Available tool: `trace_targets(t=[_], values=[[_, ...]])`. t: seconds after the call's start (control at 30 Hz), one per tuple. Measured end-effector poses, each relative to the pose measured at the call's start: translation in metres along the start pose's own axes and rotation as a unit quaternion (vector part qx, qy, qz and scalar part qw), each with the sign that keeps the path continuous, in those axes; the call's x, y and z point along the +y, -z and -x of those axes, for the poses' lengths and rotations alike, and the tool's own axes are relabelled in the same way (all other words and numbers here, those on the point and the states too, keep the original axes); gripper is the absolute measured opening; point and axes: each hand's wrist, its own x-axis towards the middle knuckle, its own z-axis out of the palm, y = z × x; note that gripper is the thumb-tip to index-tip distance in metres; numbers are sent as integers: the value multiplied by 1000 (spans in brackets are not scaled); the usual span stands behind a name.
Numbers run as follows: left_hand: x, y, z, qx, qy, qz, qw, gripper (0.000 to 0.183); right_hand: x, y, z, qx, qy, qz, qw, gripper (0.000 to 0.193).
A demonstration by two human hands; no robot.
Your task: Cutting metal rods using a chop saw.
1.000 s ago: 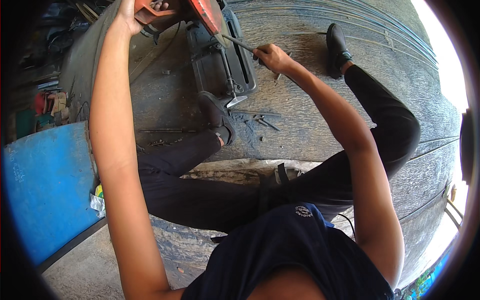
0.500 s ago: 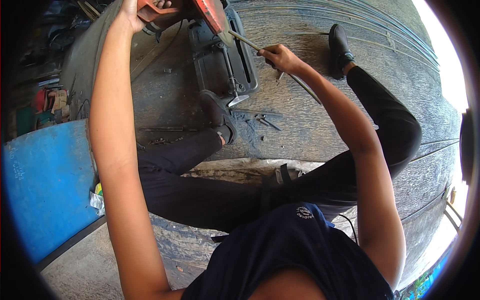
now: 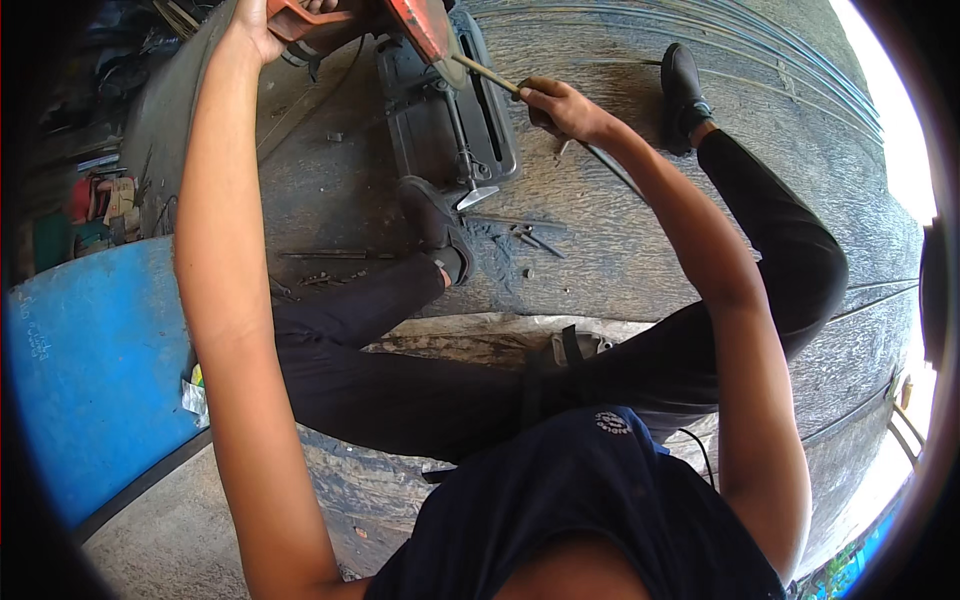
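At the top, my left hand (image 3: 262,34) is closed round the orange-red handle (image 3: 298,18) of a cut-off saw; part of the hand is cut off by the picture's edge. The saw's red guard (image 3: 420,28) stands above its dark metal base (image 3: 412,150), which has a vise screw and a crank (image 3: 477,198). My right hand (image 3: 562,108) grips a thin metal rod (image 3: 484,72). One end of the rod reaches the lower edge of the guard; the other runs back under my right forearm. Whether the blade touches the rod is hidden.
Long thin rods (image 3: 700,30) lie on the floor at the far right. Short cut pieces (image 3: 535,240) and dark filings lie beside my left shoe (image 3: 432,225). A blue metal sheet (image 3: 100,370) stands at left. My legs are spread on either side of the saw's front.
My right hand has shifted slightly up, and the rod has tilted a little with it. My left hand stays on the saw handle, nearly unmoved.
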Motion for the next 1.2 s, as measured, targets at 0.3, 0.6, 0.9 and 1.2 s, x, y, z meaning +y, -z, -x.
trace_targets(t=[0.3, 0.6, 0.9, 1.2], values=[[3, 4, -6, 25, 22, -3, 999, 47, -14, -16, -4, 27, 4, 74, 997, 35], [2, -4, 3, 36, -2, -19, 999, 48, -13, 5, 5, -27, -43, 33, 998, 37], [3, 5, -6, 13, 18, -4, 1000, 50, 3, -4, -10, 19, 12, 172, 985, 45], [4, -5, 2, -3, 15, 2, 1000, 53, -21, -3, 9, -80, -106, -15, 991, 47]])
